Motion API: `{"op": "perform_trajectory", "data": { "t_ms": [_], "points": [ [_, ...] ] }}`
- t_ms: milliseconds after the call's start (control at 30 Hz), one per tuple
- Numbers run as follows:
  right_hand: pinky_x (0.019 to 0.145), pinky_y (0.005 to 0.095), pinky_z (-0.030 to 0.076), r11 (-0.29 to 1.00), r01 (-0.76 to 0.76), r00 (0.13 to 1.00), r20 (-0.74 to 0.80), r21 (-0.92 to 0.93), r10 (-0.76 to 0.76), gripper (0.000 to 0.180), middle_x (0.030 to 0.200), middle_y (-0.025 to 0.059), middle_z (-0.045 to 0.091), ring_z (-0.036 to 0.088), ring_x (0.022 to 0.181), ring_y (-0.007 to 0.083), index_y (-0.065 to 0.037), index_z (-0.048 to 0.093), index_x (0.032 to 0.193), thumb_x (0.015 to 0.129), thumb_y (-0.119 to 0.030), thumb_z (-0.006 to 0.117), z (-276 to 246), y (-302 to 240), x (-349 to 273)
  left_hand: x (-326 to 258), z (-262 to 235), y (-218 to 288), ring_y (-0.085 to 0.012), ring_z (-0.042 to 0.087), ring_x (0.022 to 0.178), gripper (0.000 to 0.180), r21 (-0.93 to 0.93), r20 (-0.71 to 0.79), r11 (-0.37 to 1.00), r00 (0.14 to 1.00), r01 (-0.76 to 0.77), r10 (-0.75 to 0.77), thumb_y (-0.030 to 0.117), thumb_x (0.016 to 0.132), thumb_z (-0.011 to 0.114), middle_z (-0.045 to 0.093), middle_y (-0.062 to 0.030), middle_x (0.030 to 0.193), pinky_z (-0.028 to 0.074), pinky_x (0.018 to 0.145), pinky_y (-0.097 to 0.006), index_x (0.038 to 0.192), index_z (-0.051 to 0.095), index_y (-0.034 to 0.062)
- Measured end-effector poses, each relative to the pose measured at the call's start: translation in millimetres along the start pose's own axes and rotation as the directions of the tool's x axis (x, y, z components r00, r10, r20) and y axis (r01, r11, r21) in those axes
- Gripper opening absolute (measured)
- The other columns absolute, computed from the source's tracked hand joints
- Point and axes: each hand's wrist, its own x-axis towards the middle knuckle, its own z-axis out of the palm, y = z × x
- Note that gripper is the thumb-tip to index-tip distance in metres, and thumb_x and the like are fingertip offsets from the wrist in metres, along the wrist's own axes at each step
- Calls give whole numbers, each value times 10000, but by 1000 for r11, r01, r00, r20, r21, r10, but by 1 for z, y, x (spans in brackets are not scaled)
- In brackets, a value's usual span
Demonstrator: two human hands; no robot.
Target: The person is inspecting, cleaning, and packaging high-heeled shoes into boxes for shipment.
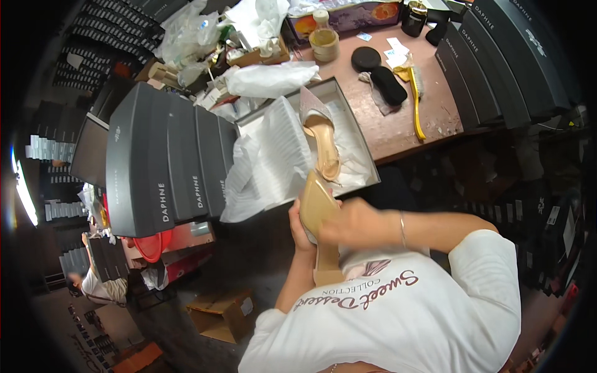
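Nearest us: our white shirt (398,323), printed across the chest.
Left hand (301,227): wrapped around the side of a beige-soled shoe (316,202), held sole up, toe toward the box.
Right hand (357,224): blurred over the sole; we cannot tell whether it grips or only touches.
Open box (358,132): just beyond, with a second, pointed shoe (322,140) and white wrapping (267,149).
Counter (444,105): carries a yellow-handled brush (416,109) and a round black object (366,59).
Both flanks: dark shoeboxes (140,168).

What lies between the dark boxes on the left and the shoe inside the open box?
In the head view, a white wrapping sheet lies between the dark boxes and the shoe, spilling out of the open box.
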Motion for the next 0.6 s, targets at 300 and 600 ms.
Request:
{"op": "perform_trajectory", "data": {
  "t_ms": [300, 600],
  "points": [
    [544, 199, 403, 221, -592, 605, 247, 775, 757, 153, 748, -41, 536, 493, 631, 31, -45, 568, 927, 927, -198, 581, -21, 75, 20, -27, -3, 4, -293, 656, 892, 840, 46, 342, 986, 924, 162, -168, 652, 808, 549, 558, -247, 1166, 552, 714, -311, 1290, 450, -29],
    [522, 269, 447, 543, -536, 819, 241, 646, 521, 131, 721, 20, 567, 531, 595, 124, -47, 590, 947, 868, -146, 622, -27, -2, -12, -37, -29, 17, -134, 583, 619, 254, 245, -86, 970, 996, 7, 14, 282, 880, 605, 574, -65, 818, 479, 530, -256, 944, 540, 45]
  ]
}}
